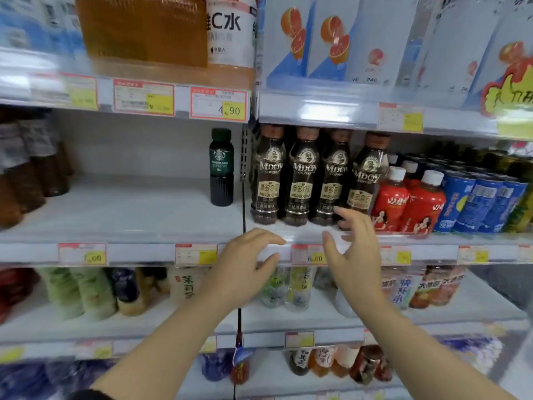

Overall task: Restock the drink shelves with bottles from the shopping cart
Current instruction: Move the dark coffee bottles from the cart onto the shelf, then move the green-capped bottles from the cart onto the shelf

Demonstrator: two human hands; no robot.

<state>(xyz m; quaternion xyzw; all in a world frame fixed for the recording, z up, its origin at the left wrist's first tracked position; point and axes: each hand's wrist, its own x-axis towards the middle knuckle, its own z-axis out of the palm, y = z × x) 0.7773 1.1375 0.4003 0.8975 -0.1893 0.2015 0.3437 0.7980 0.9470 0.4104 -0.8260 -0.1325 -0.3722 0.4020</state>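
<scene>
on the white middle shelf [121, 215] i see one small dark green plastic coffee bottle [221, 167] standing alone. my left hand [245, 269] hangs in front of the shelf edge, fingers loosely bent, holding nothing. to the right stand four brown plastic coffee bottles with gold labels [302, 177], upright in a row. my right hand [352, 249] is spread wide and holds nothing; its fingertips [350, 219] are at the foot of the last brown bottle, i cannot tell if they touch. red plastic bottles with white caps [415, 203] stand next.
</scene>
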